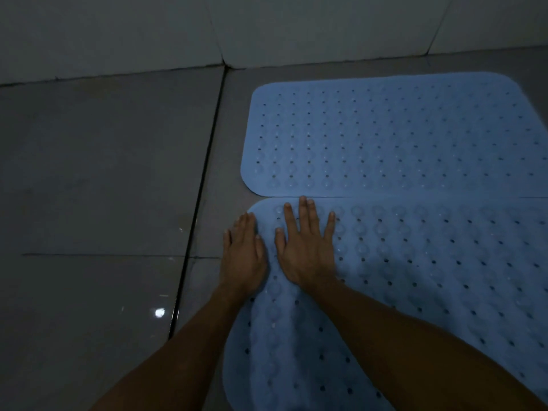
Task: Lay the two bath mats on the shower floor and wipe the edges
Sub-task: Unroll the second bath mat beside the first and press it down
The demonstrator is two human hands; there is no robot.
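Note:
Two light blue perforated bath mats lie flat on the grey tiled floor, one behind the other. The far mat (385, 137) sits close to the wall; the near mat (430, 277) butts against its front edge. My right hand (307, 247) lies flat with straight, spread fingers on the near mat's far left corner. Beside it, my left hand (243, 256) rests flat with fingers together across that mat's left edge, partly on the tile.
A dark grout groove (198, 209) runs front to back through the floor, left of the mats. White wall tiles (296, 28) stand behind the far mat. A bright light reflection (160, 312) shines on the glossy floor near the groove. The room is dim.

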